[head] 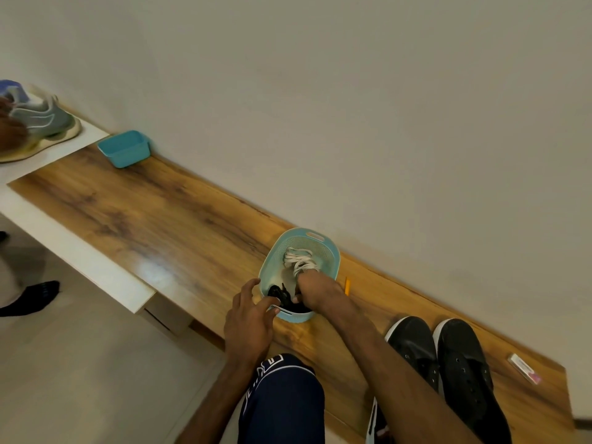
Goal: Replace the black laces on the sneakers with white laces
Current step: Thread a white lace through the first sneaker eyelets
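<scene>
The person's right hand (317, 293) reaches into a light blue basket (333, 251) on the wooden tabletop (160, 219). Its fingertips meet the bundle of white laces (299, 259), but they are hidden, so whether they grip it cannot be told. The black laces (280, 296) lie at the basket's near end, just beside this hand's thumb. The left hand (250, 315) is loosely spread, fingertips touching the basket's near rim. Two black sneakers (448, 357) with bare eyelets stand side by side to the right. A yellow pencil (347, 285) lies just beside the basket.
</scene>
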Available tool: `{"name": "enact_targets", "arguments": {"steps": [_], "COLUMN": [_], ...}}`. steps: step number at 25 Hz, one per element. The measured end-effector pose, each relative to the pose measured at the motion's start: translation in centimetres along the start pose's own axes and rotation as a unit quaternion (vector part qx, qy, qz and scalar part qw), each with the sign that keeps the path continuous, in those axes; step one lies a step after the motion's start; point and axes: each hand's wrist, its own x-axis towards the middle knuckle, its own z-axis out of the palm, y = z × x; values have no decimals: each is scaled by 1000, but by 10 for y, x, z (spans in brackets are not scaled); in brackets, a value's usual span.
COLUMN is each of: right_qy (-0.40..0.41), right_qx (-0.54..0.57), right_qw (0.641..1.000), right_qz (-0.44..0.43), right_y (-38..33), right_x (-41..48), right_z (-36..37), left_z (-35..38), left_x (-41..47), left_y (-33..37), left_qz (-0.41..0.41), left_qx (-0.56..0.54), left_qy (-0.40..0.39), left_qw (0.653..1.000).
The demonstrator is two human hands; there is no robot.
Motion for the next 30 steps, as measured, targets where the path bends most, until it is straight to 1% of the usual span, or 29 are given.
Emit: {"name": "enact_targets", "arguments": {"steps": [2,4,9,15,17,18,21,22,24,26,27,30], "right_qy": [33,47,7,-26,-30,-28,11,27,54,63,71,105], "right_qx": [-35,-51,-15,-20,-21,-13,31,46,37,18,11,27], "right_qw": [999,998,1000,999,999,999,999,998,998,998,997,994], "right_qz": [-2,-6,-7,-7,-10,-7,8,14,12,5,2,-7], "right_y": [2,4,8,8,6,6,15,21,29,33,34,31], "right_x": [2,3,17,32,32,31,29,26,19,8,2,-4], "right_z": [-3,-4,4,12,9,5,-18,-25,-30,-21,-13,11], "left_z": [0,0,-3,-8,-13,-18,-29,-29,-23,-11,-7,-4], "left_x": [0,0,1,2,3,7,28,35,44,47,48,52], "left_y": [0,0,1,5,6,6,14,18,21,19,15,9], "left_qz": [-6,-9,-16,-16,-12,-7,-13,-30,-68,-75,-66,-42], "left_qx": [1,0,-6,15,24,16,-37,-53,-68,-36,-20,35], "left_qy": [-1,-8,-12,-42,-62,-58,-25,-30,-84,-141,-154,-159], "left_qw": [1000,1000,1000,999,998,998,999,998,992,987,986,986]}}
